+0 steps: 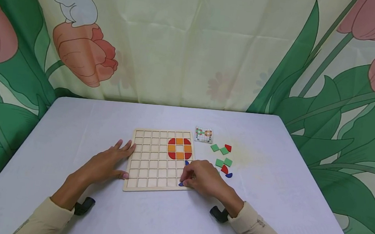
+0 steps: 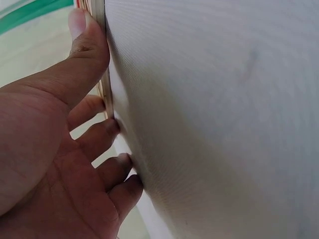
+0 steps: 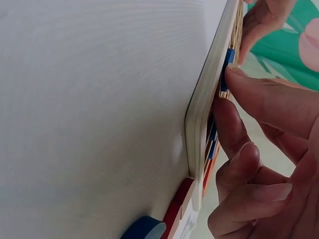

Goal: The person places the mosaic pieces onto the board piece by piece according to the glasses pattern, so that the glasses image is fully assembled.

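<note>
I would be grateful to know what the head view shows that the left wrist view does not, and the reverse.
Only the head view shows the right hand, the picture card and the loose green squares. Only the left wrist view shows the palm of the left hand. Both show that hand at the edge of the wooden board, and the white cloth.

I see the left arm (image 1: 45, 218) slanting forward and inward, the left hand (image 1: 104, 163) reaching out with fingers spread and thumb well apart. The right arm (image 1: 261, 233) angles in the opposite way; the right hand (image 1: 204, 178) has its fingers curled, thumb near forefinger.
</note>
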A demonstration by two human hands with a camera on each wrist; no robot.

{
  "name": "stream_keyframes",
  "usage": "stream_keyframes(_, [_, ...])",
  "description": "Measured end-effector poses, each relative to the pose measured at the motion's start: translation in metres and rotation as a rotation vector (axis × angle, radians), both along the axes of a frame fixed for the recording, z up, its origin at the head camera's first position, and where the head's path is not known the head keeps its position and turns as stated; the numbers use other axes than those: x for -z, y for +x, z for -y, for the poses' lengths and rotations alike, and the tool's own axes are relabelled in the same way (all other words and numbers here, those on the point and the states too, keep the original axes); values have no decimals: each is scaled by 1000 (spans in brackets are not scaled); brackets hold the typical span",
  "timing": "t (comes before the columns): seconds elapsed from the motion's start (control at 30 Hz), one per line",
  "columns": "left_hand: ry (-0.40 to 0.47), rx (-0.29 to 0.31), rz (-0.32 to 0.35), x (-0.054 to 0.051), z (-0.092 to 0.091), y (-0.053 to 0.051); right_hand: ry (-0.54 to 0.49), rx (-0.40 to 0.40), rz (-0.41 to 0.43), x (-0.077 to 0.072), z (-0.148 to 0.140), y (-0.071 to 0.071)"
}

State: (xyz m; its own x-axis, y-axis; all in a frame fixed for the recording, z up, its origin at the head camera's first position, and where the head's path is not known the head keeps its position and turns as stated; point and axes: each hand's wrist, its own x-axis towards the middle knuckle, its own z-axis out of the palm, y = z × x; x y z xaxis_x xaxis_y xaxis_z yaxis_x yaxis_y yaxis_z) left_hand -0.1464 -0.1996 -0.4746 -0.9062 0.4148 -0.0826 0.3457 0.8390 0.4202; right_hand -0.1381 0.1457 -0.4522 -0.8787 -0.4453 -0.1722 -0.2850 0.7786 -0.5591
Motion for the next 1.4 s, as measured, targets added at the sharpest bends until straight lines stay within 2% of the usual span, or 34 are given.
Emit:
stream_keyframes(0.23, [-6, -3, -4, 1, 0, 0, -19, 23, 10, -1, 0, 1])
stream_keyframes(0.7, [-1, 0, 2, 1, -1, 0, -14, 30, -22, 0, 0, 0])
stream_keyframes(0.97, [3, 4, 11, 0, -1, 0, -76, 120, -22, -2, -10, -5])
stream_keyframes(1.4, [22, 1, 7, 1, -3, -1, -47, 301, -44, -1, -51, -23])
